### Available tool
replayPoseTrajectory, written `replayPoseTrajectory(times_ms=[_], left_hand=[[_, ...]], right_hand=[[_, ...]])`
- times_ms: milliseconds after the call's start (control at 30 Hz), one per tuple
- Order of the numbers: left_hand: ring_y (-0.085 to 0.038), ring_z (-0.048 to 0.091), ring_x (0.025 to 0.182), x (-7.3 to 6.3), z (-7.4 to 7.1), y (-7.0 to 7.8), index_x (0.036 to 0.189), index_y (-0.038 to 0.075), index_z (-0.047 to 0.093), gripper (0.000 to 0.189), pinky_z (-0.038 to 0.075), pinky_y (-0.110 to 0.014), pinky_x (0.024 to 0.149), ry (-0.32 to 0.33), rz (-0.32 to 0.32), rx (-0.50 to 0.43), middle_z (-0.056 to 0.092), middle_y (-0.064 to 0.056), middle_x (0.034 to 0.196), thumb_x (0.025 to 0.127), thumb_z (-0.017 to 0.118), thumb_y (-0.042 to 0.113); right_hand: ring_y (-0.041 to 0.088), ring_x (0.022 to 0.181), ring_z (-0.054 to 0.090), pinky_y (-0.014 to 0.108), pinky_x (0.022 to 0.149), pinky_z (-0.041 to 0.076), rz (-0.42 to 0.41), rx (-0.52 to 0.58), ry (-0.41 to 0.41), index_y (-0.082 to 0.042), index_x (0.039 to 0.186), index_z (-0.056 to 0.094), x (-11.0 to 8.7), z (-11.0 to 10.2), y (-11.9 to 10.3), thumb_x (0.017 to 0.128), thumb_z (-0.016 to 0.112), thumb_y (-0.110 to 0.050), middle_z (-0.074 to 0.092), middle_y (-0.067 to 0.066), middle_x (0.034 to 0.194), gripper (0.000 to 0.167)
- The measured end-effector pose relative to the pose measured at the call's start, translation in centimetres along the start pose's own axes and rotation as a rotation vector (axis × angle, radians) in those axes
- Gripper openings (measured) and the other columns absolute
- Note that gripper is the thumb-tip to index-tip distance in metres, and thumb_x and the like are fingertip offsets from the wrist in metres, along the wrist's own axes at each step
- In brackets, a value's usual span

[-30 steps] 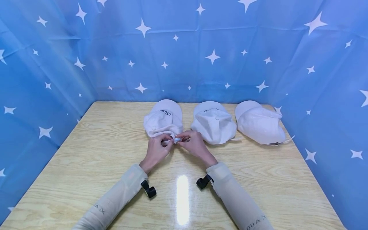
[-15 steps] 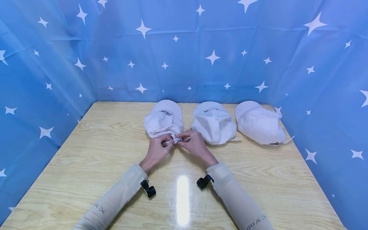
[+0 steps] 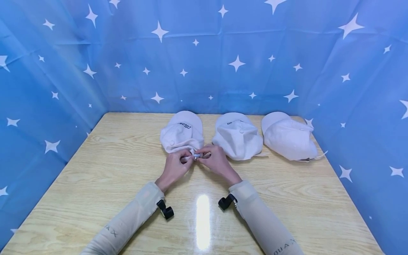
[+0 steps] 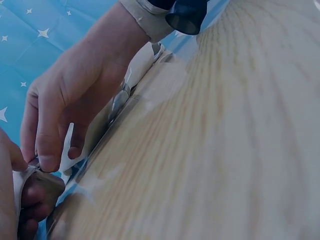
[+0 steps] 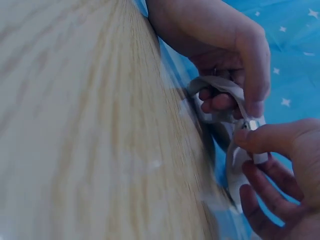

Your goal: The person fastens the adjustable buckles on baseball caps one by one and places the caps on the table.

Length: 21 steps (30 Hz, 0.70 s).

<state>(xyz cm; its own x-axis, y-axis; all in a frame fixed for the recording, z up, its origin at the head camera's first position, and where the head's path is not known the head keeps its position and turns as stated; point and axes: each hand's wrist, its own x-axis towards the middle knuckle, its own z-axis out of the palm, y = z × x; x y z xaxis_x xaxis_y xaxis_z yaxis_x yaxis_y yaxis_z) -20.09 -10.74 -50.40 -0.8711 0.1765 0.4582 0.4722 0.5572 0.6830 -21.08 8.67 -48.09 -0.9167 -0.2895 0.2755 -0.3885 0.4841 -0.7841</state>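
Observation:
A white cap with dark lettering lies at the left of a row, its brim toward the back curtain. My left hand pinches the cap's back strap, which loops over its curled fingers in the right wrist view. Close against it, my right hand pinches the strap's free end at the small metal buckle, between thumb and fingers. The fingertips of both hands nearly meet there. How far the strap runs through the buckle is hidden by the fingers.
Two more white caps stand to the right: a middle cap near my right hand and a far cap, each with a strap end sticking out. All lie on a wooden table before a blue starred curtain.
Both hands stay almost where they were. The strap and buckle between the fingertips have shifted very slightly; the caps have not moved.

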Motion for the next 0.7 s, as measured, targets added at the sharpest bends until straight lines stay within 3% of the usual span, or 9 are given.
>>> replayPoseTrajectory(times_ms=[167, 433, 700], left_hand=[[-0.016, 0.069, 0.075, -0.09, 0.1, -0.15, 0.087, 0.014, 0.075, 0.006, 0.051, -0.035, 0.07, 0.04, 0.023, 0.099, 0.077, 0.0, 0.084, 0.085, 0.073, 0.019], [-0.011, 0.068, 0.077, -0.01, 0.07, 0.02, 0.085, 0.011, 0.075, 0.004, 0.053, -0.028, 0.075, 0.017, -0.04, -0.024, 0.076, 0.001, 0.082, 0.088, 0.075, 0.015], [-0.008, 0.061, 0.072, -0.02, 0.09, 0.18, 0.084, 0.012, 0.075, 0.005, 0.047, -0.023, 0.07, -0.001, -0.073, -0.044, 0.074, 0.001, 0.079, 0.088, 0.074, 0.015]], right_hand=[[0.02, 0.092, 0.067, 0.025, 0.076, 0.061, 0.001, 0.016, 0.001, -0.008, 0.106, 0.082, -0.04, -0.29, 0.07, 0.084, 0.083, -0.004, 0.074, 0.008, 0.099, 0.021], [0.018, 0.087, 0.071, 0.023, 0.076, 0.06, 0.045, 0.049, -0.025, -0.008, 0.108, 0.081, 0.0, -0.49, 0.38, 0.086, 0.082, -0.004, 0.073, 0.008, 0.098, 0.022], [0.02, 0.09, 0.07, 0.024, 0.077, 0.061, 0.049, 0.064, -0.027, -0.008, 0.106, 0.081, -0.05, -0.41, 0.26, 0.086, 0.081, -0.004, 0.073, 0.009, 0.101, 0.021]])
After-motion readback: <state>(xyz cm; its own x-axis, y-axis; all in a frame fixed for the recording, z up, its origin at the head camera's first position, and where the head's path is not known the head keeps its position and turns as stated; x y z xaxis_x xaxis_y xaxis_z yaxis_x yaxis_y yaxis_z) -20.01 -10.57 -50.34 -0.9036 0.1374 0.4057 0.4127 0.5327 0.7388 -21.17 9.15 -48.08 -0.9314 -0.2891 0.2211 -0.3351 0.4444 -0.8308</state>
